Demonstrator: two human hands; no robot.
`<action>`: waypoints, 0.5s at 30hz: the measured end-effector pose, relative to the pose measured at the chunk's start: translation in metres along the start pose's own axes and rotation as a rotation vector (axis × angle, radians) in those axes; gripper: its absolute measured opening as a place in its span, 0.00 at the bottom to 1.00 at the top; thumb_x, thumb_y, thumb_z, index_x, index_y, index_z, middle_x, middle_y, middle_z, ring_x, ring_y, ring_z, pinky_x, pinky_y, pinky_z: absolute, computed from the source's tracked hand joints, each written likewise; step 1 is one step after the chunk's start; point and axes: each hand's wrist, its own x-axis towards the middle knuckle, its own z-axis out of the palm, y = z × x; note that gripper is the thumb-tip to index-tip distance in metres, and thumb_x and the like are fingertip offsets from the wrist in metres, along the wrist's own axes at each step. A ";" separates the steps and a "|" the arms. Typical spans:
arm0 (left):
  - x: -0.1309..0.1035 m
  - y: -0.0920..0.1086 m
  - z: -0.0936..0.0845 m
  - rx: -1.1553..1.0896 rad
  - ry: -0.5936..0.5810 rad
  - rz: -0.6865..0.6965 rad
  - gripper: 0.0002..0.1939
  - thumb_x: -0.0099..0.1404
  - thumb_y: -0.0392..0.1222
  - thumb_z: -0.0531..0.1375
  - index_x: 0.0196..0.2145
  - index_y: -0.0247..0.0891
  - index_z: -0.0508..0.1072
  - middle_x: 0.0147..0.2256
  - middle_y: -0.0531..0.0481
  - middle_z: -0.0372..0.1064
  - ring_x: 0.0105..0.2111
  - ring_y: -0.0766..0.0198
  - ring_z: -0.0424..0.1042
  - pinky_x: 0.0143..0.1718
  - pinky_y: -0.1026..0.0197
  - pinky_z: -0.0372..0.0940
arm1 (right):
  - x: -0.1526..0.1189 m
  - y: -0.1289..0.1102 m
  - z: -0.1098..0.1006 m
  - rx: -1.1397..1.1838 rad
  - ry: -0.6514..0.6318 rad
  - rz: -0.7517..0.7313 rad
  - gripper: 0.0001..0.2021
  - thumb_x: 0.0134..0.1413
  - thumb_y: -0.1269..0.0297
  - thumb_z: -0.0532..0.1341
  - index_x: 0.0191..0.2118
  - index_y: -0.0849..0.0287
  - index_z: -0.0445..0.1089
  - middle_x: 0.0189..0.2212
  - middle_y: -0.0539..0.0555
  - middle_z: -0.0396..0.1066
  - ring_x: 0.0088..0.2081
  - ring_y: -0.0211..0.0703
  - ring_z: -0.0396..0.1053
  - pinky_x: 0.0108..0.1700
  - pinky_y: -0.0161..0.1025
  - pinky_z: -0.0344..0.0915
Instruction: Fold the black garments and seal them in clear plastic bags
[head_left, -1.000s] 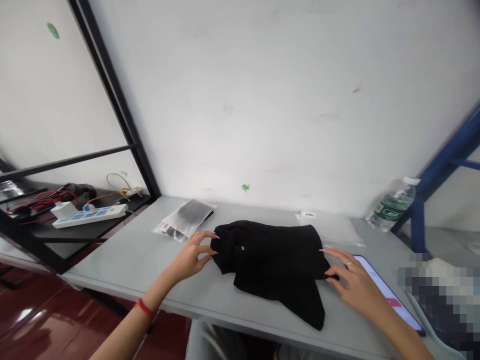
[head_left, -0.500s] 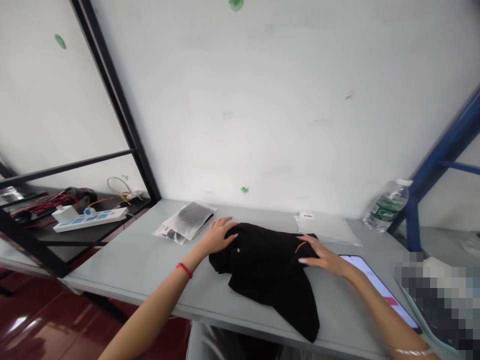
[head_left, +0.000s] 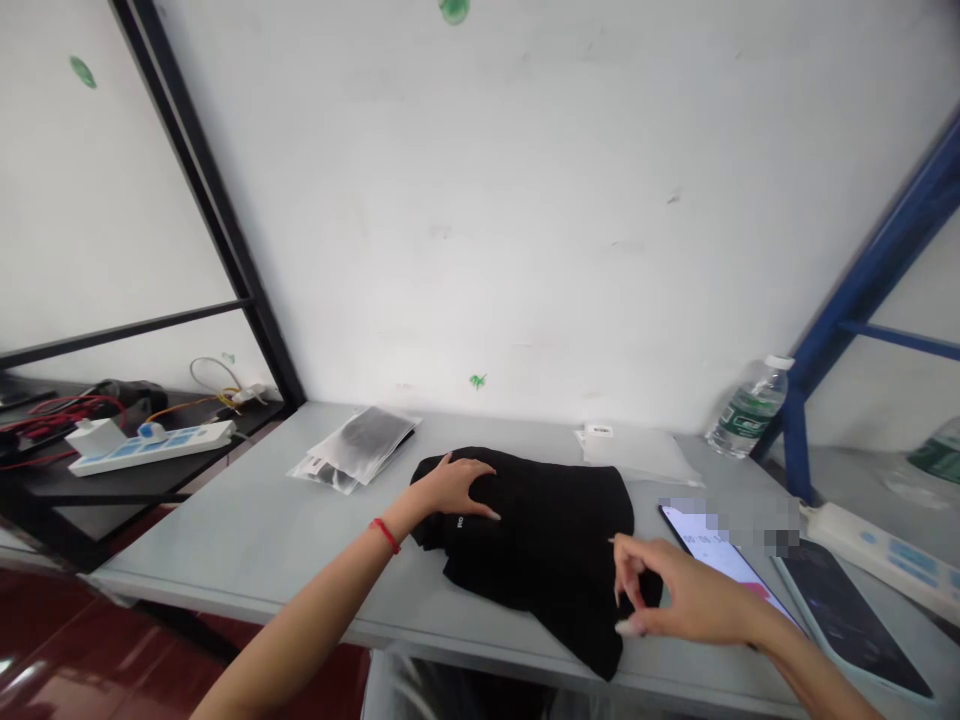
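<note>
A black garment (head_left: 555,535) with small white lettering lies partly folded on the grey table, its lower part angled toward the front edge. My left hand (head_left: 454,487) rests on its left part near the lettering, thumb and fingers spread. At its lower right edge, my right hand (head_left: 667,590) has curled fingers round a bit of the black fabric. The thumb and fingertips there are bent toward one another, and the fabric within the hand is partly hidden.
Flat plastic packets (head_left: 360,445) lie at the back left and a white pouch (head_left: 645,457) at the back right. A water bottle (head_left: 752,405) leans by a blue frame (head_left: 847,310). Two phones, one lit (head_left: 712,545) and one dark (head_left: 847,615), lie right, beside a power strip (head_left: 885,555).
My right hand has come from the garment's upper right corner down to its lower right edge, and the right part lies flatter. My left hand has shifted slightly over the garment. The view has turned right.
</note>
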 end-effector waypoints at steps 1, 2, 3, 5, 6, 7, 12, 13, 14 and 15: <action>-0.002 0.001 0.002 0.022 -0.010 -0.007 0.42 0.54 0.66 0.63 0.61 0.46 0.62 0.62 0.44 0.59 0.63 0.45 0.56 0.65 0.38 0.42 | -0.004 -0.005 0.002 0.016 -0.040 -0.001 0.16 0.47 0.54 0.68 0.35 0.54 0.63 0.30 0.48 0.73 0.36 0.44 0.71 0.43 0.41 0.65; -0.005 0.003 0.003 0.045 -0.022 -0.012 0.47 0.51 0.66 0.65 0.63 0.46 0.59 0.64 0.42 0.56 0.64 0.43 0.53 0.65 0.36 0.40 | -0.006 -0.009 0.003 0.035 -0.062 -0.004 0.16 0.47 0.54 0.68 0.36 0.54 0.63 0.28 0.47 0.74 0.35 0.43 0.71 0.42 0.41 0.64; -0.008 0.005 0.005 0.068 -0.032 -0.017 0.50 0.49 0.67 0.65 0.65 0.46 0.56 0.65 0.41 0.53 0.65 0.42 0.50 0.64 0.34 0.38 | -0.005 -0.011 0.003 0.054 -0.061 -0.005 0.16 0.48 0.53 0.67 0.37 0.54 0.64 0.26 0.47 0.73 0.33 0.42 0.71 0.42 0.40 0.65; -0.013 0.008 0.006 0.110 -0.045 -0.029 0.55 0.48 0.69 0.64 0.67 0.47 0.50 0.67 0.38 0.47 0.66 0.40 0.46 0.63 0.31 0.35 | 0.002 -0.011 0.002 0.078 0.022 0.006 0.14 0.54 0.50 0.63 0.37 0.55 0.64 0.25 0.47 0.73 0.29 0.41 0.71 0.38 0.40 0.66; -0.015 0.011 0.005 0.129 -0.049 -0.034 0.56 0.48 0.70 0.64 0.68 0.46 0.47 0.67 0.37 0.45 0.67 0.39 0.43 0.63 0.30 0.34 | 0.009 -0.009 0.001 0.069 0.095 0.013 0.14 0.56 0.49 0.60 0.36 0.55 0.64 0.25 0.49 0.73 0.29 0.41 0.71 0.36 0.40 0.66; -0.016 0.013 0.004 0.147 -0.057 -0.035 0.57 0.48 0.71 0.63 0.68 0.46 0.46 0.67 0.37 0.43 0.67 0.38 0.41 0.62 0.29 0.34 | 0.018 -0.005 0.001 0.038 0.181 0.012 0.15 0.58 0.48 0.57 0.37 0.55 0.65 0.28 0.51 0.74 0.30 0.43 0.72 0.37 0.41 0.67; -0.012 0.038 0.003 0.149 -0.057 -0.002 0.48 0.59 0.68 0.56 0.69 0.45 0.44 0.68 0.37 0.39 0.67 0.37 0.39 0.61 0.27 0.35 | 0.079 0.011 0.015 -0.337 0.319 -0.013 0.34 0.57 0.42 0.54 0.65 0.52 0.53 0.66 0.61 0.52 0.66 0.59 0.49 0.64 0.57 0.51; -0.010 0.043 0.007 0.137 -0.022 0.001 0.44 0.62 0.67 0.52 0.69 0.45 0.44 0.68 0.37 0.39 0.67 0.38 0.39 0.61 0.27 0.35 | 0.089 0.012 0.020 -0.391 0.253 0.032 0.40 0.55 0.39 0.55 0.68 0.51 0.46 0.69 0.60 0.43 0.69 0.62 0.40 0.65 0.61 0.46; -0.008 0.047 0.013 0.128 0.018 -0.001 0.42 0.65 0.67 0.49 0.69 0.45 0.45 0.68 0.37 0.40 0.68 0.38 0.38 0.61 0.27 0.35 | 0.097 0.011 0.026 -0.432 0.185 0.090 0.44 0.53 0.36 0.55 0.70 0.49 0.41 0.71 0.59 0.36 0.69 0.66 0.32 0.65 0.66 0.41; -0.008 0.050 0.020 0.125 0.053 -0.002 0.43 0.64 0.69 0.47 0.69 0.44 0.45 0.68 0.37 0.39 0.67 0.37 0.37 0.61 0.26 0.35 | 0.103 0.010 0.032 -0.464 0.117 0.145 0.47 0.50 0.35 0.56 0.70 0.48 0.38 0.71 0.59 0.30 0.69 0.68 0.27 0.64 0.70 0.37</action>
